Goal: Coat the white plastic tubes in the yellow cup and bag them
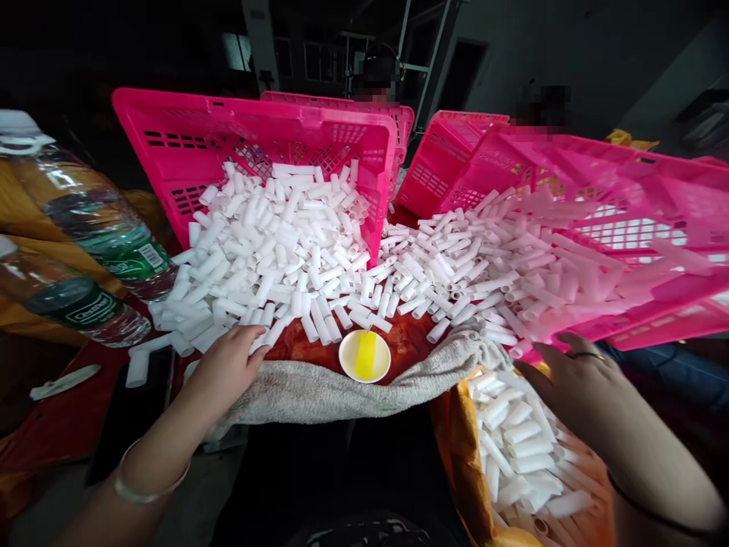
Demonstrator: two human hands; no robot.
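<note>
A big heap of small white paper tubes (285, 243) spills out of a tilted pink crate (187, 129) onto the red-covered table. My left hand (228, 365) rests at the heap's near edge on a grey towel (319, 391), fingers curled against the tubes; what it holds is hidden. My right hand (569, 372), with a ring, hovers palm down and fingers stretched over an orange bag (456, 448) filled with white tubes (512, 448), close to a second pink crate (626, 197). A small white dish with a yellow piece (364, 355) sits between my hands.
Two plastic water bottles (96, 220) lie at the left on yellow cloth. More pink crates (438, 159) stand behind. Other people sit beyond the crates. A dark phone-like slab (130, 410) lies near my left forearm.
</note>
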